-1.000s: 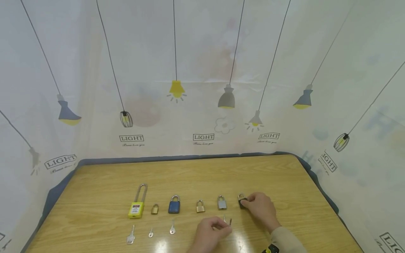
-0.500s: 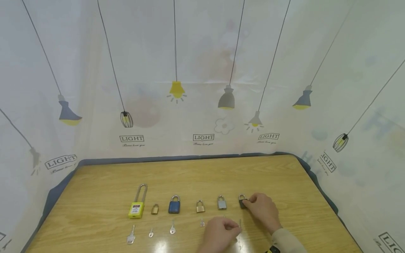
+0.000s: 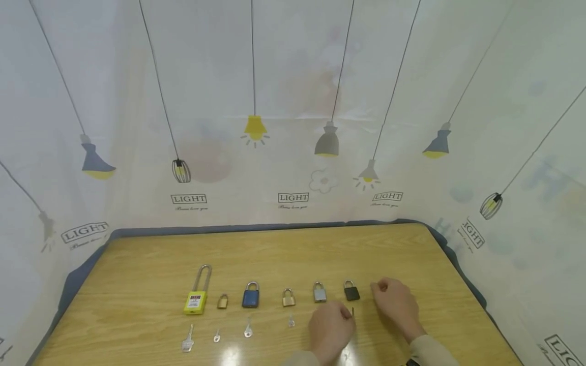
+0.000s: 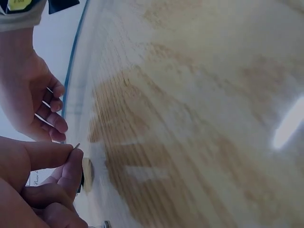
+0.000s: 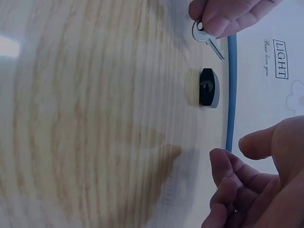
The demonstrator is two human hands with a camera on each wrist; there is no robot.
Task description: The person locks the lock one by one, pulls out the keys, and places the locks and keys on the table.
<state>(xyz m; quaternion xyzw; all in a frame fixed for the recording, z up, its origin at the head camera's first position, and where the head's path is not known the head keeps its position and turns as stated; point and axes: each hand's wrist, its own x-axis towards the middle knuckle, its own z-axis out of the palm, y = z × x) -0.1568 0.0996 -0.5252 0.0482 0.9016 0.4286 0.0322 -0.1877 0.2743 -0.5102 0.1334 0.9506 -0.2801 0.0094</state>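
Note:
My left hand [image 3: 331, 328] pinches a small silver key [image 5: 207, 37] between thumb and fingertips, in front of the black padlock [image 3: 351, 293]. The key is held above the table, its blade pointing away from the hand. In the left wrist view only a thin edge of this key [image 4: 77, 146] shows. The padlock lies with its shackle away from me and its keyhole end [image 5: 207, 88] facing the right wrist camera. Just right of it, apart from it, is my right hand [image 3: 396, 305], fingers loosely bent and nothing between them.
Left of the black padlock lie a grey padlock [image 3: 319, 293], a brass padlock [image 3: 288, 298], a blue padlock [image 3: 250, 297], a small brass padlock [image 3: 222, 302] and a yellow long-shackle padlock [image 3: 195, 302]. Several keys, including a large key [image 3: 188, 341], lie nearer me on the wooden table [image 3: 137, 284].
My right hand has let go of the black padlock and drawn off to the right. The left hand has moved right with the key, uncovering a small key below the brass padlock.

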